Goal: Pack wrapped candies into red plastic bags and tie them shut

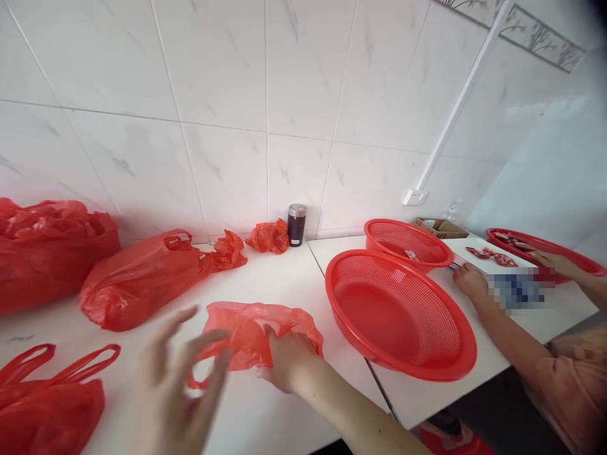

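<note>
A thin red plastic bag [247, 344] is lying crumpled on the white table [265, 411], right at the person's fingers. The right hand [291, 363] is reaching in from the lower right, forearm slanting, and is pressing against the bag's right part; its fingertips are hiding in the film, so I can't tell whether they're pinching it. The left hand [177, 379] is hovering blurred at the bag's left side, fingers spreading well apart; I can't tell whether they're touching it. A large red colander [379, 319] is sitting just right of the bag, and a bulging red bag [137, 278] is slumping behind and to the left. Near the wall, a dark tumbler [296, 227] is showing small pale markings, too tiny to read. Farther right, a co-worker's hand [469, 278] is resting by another colander [403, 237].
</note>
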Motion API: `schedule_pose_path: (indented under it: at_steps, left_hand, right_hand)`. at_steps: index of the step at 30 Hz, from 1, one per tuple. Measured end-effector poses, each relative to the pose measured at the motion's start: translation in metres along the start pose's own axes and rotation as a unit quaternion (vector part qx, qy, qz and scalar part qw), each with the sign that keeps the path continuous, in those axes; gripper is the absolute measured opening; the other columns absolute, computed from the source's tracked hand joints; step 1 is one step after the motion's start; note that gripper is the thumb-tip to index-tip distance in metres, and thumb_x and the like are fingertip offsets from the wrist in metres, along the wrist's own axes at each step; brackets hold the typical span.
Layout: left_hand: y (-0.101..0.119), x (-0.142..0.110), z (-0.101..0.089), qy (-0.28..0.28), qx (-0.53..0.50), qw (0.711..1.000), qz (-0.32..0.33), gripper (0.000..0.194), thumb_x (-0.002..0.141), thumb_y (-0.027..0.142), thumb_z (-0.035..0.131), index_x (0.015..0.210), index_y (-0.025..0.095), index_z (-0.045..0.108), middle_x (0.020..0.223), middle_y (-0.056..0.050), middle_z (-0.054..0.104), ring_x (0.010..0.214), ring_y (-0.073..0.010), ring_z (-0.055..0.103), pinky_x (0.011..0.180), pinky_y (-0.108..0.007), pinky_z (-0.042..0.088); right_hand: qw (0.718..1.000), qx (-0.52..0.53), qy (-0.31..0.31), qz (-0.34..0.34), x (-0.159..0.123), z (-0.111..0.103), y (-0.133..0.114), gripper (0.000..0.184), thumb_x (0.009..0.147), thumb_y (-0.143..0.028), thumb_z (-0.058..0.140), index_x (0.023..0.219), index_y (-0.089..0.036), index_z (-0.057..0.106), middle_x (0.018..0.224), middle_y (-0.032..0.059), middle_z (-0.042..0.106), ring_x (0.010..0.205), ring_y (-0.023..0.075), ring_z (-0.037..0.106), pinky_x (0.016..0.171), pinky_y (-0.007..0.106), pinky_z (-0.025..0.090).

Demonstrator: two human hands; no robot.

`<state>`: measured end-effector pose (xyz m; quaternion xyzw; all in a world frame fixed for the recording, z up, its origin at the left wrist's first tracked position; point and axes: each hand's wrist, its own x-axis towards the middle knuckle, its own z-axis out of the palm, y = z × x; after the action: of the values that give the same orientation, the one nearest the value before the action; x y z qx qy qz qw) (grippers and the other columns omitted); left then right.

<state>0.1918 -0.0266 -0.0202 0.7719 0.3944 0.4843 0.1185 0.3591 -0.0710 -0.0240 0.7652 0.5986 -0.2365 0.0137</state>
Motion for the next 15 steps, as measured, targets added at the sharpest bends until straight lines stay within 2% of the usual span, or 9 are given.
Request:
schedule_pose_path:
  at_steps: [1,3,5,7,9,11,13,15]
  left_hand:
    - [0.009,-0.002,0.013,-0.046,0.061,0.996,0.046,0.025,0.085,0.042,0.05,0.093,0.03,0.071,0.146,-0.007,0.039,0.137,-0.0388,0.031,0.108,-0.059,0.029]
    - [0.007,-0.006,0.041,-0.124,0.174,0.977,0.009,0.029,0.088,0.037,0.047,0.086,0.026,0.074,0.153,-0.012,0.027,0.141,-0.0451,0.016,0.103,-0.071,0.02]
    - [-0.017,-0.01,0.061,-0.179,0.245,0.951,-0.063,0.032,0.088,0.031,0.046,0.077,0.018,0.073,0.157,-0.018,0.016,0.142,-0.0481,0.008,0.101,-0.073,0.019]
    - [-0.051,-0.01,0.067,-0.196,0.291,0.93,-0.113,0.031,0.087,0.019,0.043,0.078,0.012,0.072,0.158,-0.02,0.013,0.142,-0.0477,0.01,0.103,-0.069,0.022]
    - [-0.082,-0.008,0.056,-0.197,0.312,0.92,-0.129,0.032,0.084,0.012,0.04,0.089,0.011,0.071,0.158,-0.019,0.012,0.14,-0.0453,0.02,0.101,-0.061,0.033]
    - [-0.1,-0.003,0.037,-0.224,0.29,0.925,-0.105,0.038,0.082,0.009,0.036,0.099,0.013,0.07,0.159,-0.016,0.013,0.131,-0.0425,0.038,0.09,-0.054,0.045]
    - [-0.105,0.002,0.016,-0.251,0.219,0.94,-0.082,0.042,0.08,0.01,0.036,0.104,0.016,0.069,0.156,-0.013,0.025,0.114,-0.0374,0.056,0.081,-0.047,0.051]
    - [-0.1,0.008,0.0,-0.231,0.097,0.961,-0.116,0.038,0.074,0.014,0.045,0.102,0.02,0.071,0.144,-0.009,0.047,0.101,-0.0322,0.064,0.079,-0.04,0.052]
  right_hand:
    - [1.0,-0.007,-0.019,0.0,-0.001,-0.001,-0.005,0.076,0.084,-0.051,0.051,0.15,-0.021,0.027,0.102,0.0176,0.068,0.088,0.037,0.066,0.062,0.046,0.054]
    - [0.999,-0.003,-0.033,-0.001,-0.004,-0.001,-0.011,0.078,0.081,-0.053,0.056,0.148,-0.021,0.032,0.109,0.0165,0.067,0.094,0.0364,0.066,0.071,0.047,0.054]
    - [0.999,0.026,-0.023,-0.005,-0.009,-0.001,-0.007,0.08,0.079,-0.057,0.058,0.146,-0.022,0.035,0.121,0.0149,0.064,0.102,0.0347,0.064,0.077,0.044,0.054]
    - [0.999,0.052,-0.004,-0.011,-0.015,-0.003,0.006,0.067,0.086,-0.058,0.047,0.141,-0.022,0.044,0.119,0.014,0.065,0.099,0.0312,0.066,0.076,0.041,0.054]
    - [0.998,0.06,0.017,-0.017,-0.019,-0.009,0.024,0.05,0.093,-0.047,0.036,0.132,-0.022,0.055,0.104,0.0123,0.071,0.086,0.0267,0.069,0.071,0.038,0.054]
    - [0.997,0.057,0.036,-0.024,-0.019,-0.015,0.04,0.043,0.095,-0.039,0.035,0.127,-0.023,0.059,0.093,0.0096,0.073,0.077,0.0233,0.07,0.067,0.034,0.053]
    - [0.995,0.078,0.055,-0.027,-0.018,-0.02,0.05,0.042,0.094,-0.043,0.038,0.123,-0.024,0.062,0.085,0.0072,0.074,0.071,0.022,0.069,0.06,0.031,0.051]
    - [0.988,0.139,0.044,-0.042,-0.02,-0.024,0.051,0.048,0.092,-0.052,0.041,0.124,-0.023,0.062,0.077,0.0049,0.074,0.066,0.0212,0.069,0.052,0.027,0.049]
